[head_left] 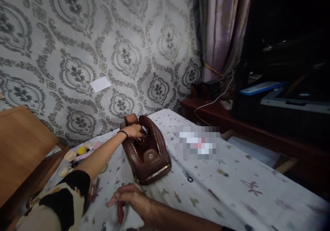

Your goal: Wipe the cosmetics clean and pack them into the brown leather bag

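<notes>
A brown leather bag lies with its top gaping on a patterned white sheet. My left hand, with a black band at the wrist, reaches into the bag's opening. Its fingers are closed at a small dark, shiny item whose kind I cannot make out. In front of the bag, my right hand has its fingers curled around a white cloth, which hangs below the palm.
Several cosmetics, one with a yellow part, lie left of the bag beside a wooden panel. A blurred patch covers something to the right. Beyond stand a red-brown cabinet and a black screen, with a white cable.
</notes>
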The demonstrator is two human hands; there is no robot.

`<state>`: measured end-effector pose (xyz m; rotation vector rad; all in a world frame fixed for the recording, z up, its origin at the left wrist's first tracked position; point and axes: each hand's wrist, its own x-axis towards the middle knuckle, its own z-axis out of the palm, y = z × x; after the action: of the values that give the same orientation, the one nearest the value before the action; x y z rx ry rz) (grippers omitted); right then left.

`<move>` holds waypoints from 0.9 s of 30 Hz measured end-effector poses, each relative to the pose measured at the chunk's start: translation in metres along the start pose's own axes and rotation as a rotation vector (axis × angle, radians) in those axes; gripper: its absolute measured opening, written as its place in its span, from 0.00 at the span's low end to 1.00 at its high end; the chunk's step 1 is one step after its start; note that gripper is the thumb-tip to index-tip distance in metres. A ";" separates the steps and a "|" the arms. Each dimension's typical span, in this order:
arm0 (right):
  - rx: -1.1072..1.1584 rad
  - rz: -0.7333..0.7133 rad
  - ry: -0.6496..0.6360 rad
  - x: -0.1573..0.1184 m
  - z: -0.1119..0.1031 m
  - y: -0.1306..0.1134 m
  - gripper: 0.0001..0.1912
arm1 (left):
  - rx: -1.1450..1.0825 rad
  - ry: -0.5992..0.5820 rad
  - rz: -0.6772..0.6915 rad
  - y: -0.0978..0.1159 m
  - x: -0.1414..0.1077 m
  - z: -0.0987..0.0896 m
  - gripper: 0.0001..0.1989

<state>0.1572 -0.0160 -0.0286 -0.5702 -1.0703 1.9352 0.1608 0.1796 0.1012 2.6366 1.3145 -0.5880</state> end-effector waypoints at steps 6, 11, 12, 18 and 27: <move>0.022 0.041 0.013 0.001 0.001 0.001 0.17 | 0.092 0.006 0.053 0.003 0.003 0.004 0.21; 0.028 0.019 -0.005 0.001 0.002 0.000 0.18 | 0.149 0.012 0.047 0.003 0.005 0.008 0.19; 0.024 0.023 -0.008 0.001 0.002 -0.001 0.18 | 0.152 0.013 0.045 0.003 0.005 0.008 0.19; 0.019 0.022 -0.006 0.000 0.003 -0.003 0.19 | 0.140 0.014 0.013 0.005 0.002 0.008 0.27; 0.024 0.025 -0.023 0.000 0.001 -0.001 0.19 | 0.105 0.076 -0.187 0.011 0.014 -0.001 0.18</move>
<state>0.1570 -0.0167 -0.0270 -0.5524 -1.0577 1.9780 0.1775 0.1840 0.0958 2.6601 1.6077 -0.6022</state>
